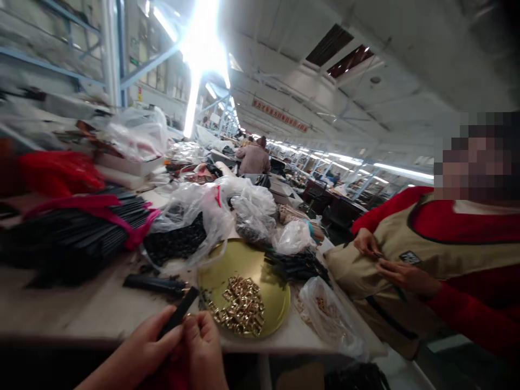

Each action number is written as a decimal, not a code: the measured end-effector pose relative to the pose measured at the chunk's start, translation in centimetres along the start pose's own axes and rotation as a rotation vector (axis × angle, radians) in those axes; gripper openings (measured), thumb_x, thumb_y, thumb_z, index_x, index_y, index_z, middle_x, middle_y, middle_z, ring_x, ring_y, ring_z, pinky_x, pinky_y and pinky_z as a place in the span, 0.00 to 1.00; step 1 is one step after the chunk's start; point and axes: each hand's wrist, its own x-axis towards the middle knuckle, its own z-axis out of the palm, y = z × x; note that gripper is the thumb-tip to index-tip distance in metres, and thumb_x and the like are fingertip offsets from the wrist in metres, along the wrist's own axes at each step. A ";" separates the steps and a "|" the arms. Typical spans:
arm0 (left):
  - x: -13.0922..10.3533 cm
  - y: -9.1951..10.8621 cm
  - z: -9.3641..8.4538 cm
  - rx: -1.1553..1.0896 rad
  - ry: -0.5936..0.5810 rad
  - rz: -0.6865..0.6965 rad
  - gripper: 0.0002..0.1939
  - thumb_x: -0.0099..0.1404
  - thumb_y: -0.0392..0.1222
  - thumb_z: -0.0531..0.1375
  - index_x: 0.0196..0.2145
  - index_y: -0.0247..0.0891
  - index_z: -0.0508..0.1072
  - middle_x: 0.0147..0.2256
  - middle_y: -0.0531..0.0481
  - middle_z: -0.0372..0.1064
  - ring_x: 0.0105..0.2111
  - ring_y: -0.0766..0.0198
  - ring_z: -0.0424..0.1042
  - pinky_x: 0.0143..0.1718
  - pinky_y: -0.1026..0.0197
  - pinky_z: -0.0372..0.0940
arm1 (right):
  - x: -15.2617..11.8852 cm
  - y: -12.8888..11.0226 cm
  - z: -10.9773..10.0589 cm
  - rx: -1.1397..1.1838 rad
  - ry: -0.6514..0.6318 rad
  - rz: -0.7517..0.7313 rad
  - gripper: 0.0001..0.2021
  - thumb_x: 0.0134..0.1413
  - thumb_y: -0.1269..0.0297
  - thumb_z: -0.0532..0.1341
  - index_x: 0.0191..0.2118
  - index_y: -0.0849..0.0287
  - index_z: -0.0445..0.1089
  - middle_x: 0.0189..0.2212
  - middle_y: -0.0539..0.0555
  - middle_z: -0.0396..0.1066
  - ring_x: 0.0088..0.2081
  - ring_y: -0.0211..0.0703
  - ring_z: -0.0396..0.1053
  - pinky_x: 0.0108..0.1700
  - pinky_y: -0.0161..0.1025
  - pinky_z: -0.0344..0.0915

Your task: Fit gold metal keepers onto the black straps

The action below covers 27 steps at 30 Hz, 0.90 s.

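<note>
While the left hand [148,338] grips it, the black strip [179,312] slants lengthwise forward-right; right hand [203,344] closed.

clock centred on the tray: one round yellow tray [280,287], bearing one heap of gold-coloured pieces [244,306], too many to count. two bare hands at about eight o'clock, one left hand [156,338] and one right hand [202,338], with one black strip [179,313]. one dark roll [152,284] at nine. one red bag [60,169] at ten. at least four clear bags: one [209,208] at eleven, one [255,208] at twelve, one [293,237] between one and two, one [331,319] near four. one near co-worker [439,238] towards three, two hands showing. one farther person [255,157] at twelve.
</note>
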 end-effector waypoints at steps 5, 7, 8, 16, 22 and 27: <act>-2.7 2.2 -2.3 -0.144 -0.240 -0.158 0.13 0.50 0.49 0.56 0.29 0.36 0.63 0.17 0.61 0.56 0.13 0.75 0.48 0.13 0.70 0.44 | -1.4 -1.6 0.3 -0.086 -0.091 0.009 0.17 0.43 0.58 0.66 0.37 0.58 0.63 0.23 0.44 0.67 0.22 0.30 0.62 0.25 0.29 0.57; -3.4 3.1 -3.3 -0.116 -0.323 -0.143 0.12 0.51 0.47 0.56 0.30 0.36 0.64 0.16 0.61 0.53 0.13 0.75 0.48 0.13 0.70 0.43 | -1.5 -2.6 0.5 -0.212 -0.229 0.012 0.17 0.43 0.61 0.66 0.40 0.58 0.65 0.26 0.46 0.70 0.26 0.34 0.66 0.31 0.32 0.61; -3.7 3.4 -3.8 -0.100 -0.351 -0.126 0.12 0.52 0.47 0.56 0.30 0.35 0.65 0.16 0.62 0.52 0.13 0.75 0.48 0.12 0.70 0.42 | -1.5 -3.2 0.7 -0.274 -0.299 0.016 0.16 0.44 0.61 0.66 0.41 0.58 0.66 0.27 0.47 0.71 0.28 0.36 0.68 0.33 0.33 0.62; -3.4 1.5 -4.7 -0.082 -0.191 0.025 0.20 0.61 0.57 0.47 0.33 0.35 0.62 0.20 0.59 0.56 0.14 0.74 0.50 0.15 0.69 0.44 | -0.5 -3.5 1.6 -0.190 -0.111 0.025 0.10 0.42 0.63 0.67 0.33 0.58 0.69 0.23 0.45 0.70 0.24 0.31 0.65 0.29 0.29 0.63; -3.2 -0.5 -4.2 0.296 -0.064 0.090 0.16 0.64 0.50 0.46 0.28 0.37 0.64 0.22 0.54 0.62 0.22 0.68 0.61 0.23 0.68 0.54 | 1.1 -1.8 1.1 0.251 0.121 0.280 0.18 0.30 0.67 0.72 0.32 0.58 0.68 0.27 0.44 0.71 0.23 0.26 0.66 0.27 0.23 0.65; -2.3 -0.4 -4.4 0.442 -0.082 0.137 0.15 0.64 0.44 0.47 0.26 0.38 0.67 0.23 0.53 0.65 0.25 0.66 0.63 0.25 0.68 0.54 | 1.6 -0.7 0.6 0.223 0.135 0.305 0.22 0.31 0.66 0.72 0.37 0.57 0.68 0.25 0.44 0.70 0.20 0.26 0.65 0.24 0.25 0.65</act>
